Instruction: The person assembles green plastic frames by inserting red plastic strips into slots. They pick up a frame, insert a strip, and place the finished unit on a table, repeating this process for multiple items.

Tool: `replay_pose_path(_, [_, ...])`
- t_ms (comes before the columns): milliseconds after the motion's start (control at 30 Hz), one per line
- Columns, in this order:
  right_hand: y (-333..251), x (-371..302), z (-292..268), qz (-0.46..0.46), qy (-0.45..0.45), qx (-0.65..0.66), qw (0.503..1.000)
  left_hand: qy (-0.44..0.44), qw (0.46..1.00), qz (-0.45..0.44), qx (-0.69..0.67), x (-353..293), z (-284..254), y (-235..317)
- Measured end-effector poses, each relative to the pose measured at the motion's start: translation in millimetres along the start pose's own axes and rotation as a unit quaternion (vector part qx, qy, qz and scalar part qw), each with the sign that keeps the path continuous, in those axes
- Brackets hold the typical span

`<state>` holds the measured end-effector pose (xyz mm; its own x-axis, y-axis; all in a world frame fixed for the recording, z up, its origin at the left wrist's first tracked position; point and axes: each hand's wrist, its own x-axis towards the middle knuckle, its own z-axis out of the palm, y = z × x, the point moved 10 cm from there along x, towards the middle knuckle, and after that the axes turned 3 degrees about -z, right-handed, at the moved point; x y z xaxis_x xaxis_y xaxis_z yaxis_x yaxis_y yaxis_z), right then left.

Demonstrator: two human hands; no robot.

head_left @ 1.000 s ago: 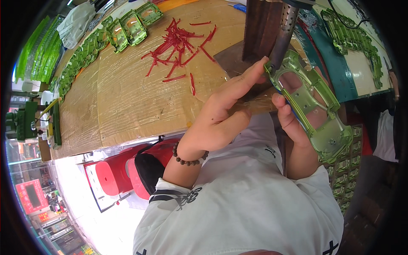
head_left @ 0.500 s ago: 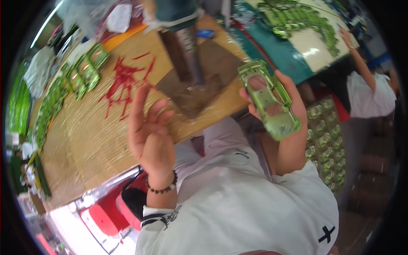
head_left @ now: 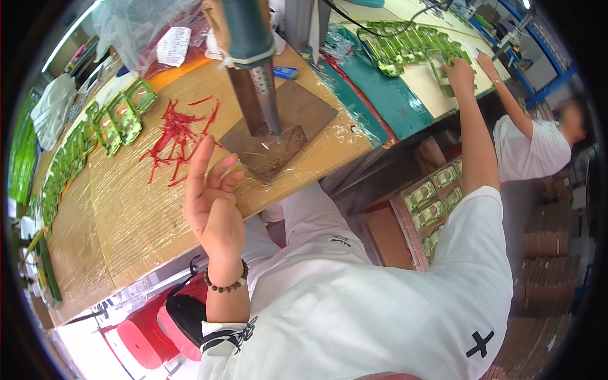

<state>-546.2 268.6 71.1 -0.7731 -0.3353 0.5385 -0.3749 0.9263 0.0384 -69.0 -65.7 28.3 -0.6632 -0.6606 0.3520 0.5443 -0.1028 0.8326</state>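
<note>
My right hand point(head_left: 461, 77) reaches out to the far right, over a pale tabletop point(head_left: 415, 85). Its fingers are closed on a green plastic toy car body point(head_left: 439, 75), at the near end of a row of similar green car bodies point(head_left: 405, 43). Over the front edge of the wooden bench point(head_left: 145, 221), my left hand point(head_left: 216, 206) is raised with its fingers apart and nothing in it. Just beyond the left hand lies a loose heap of thin red strips point(head_left: 174, 130). A dark green tool point(head_left: 250, 35) with a perforated metal tube points down at a brown plate point(head_left: 304, 104).
More green car bodies point(head_left: 120, 117) curve along the bench's left side. A blue cutter point(head_left: 285, 72) lies behind the plate. Below my right arm is a tray of green parts point(head_left: 423, 196). Another person's arm point(head_left: 510, 98) reaches in at the right. A red stool point(head_left: 142, 335) stands below left.
My right hand has carried the green car body from in front of me out to the row at the far right. My left hand has stayed nearly in place, still open.
</note>
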Motion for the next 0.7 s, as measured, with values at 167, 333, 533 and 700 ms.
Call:
replay_pose_path(167, [43.4,43.4,69.2,-0.085,0.046,-0.076,0.992,-0.003,0.999,0.004,0.035,-1.6,-8.2,-4.5])
replay_pose_path(333, [126.8,65.1,69.3,-0.219,0.157,-0.076,0.96,-0.062,0.996,0.01,0.065,-4.8,0.4,5.0])
replay_pose_path(533, [12.3,-44.5,-59.5,-0.096,0.179,-0.066,0.977,-0.005,0.866,0.111,0.487,-0.1,-99.0,108.2])
replay_pose_path(700, [-131.5,-237.9,-137.8,-0.394,0.314,0.109,0.857,0.184,0.756,-0.055,0.625,50.6,-285.9,144.6])
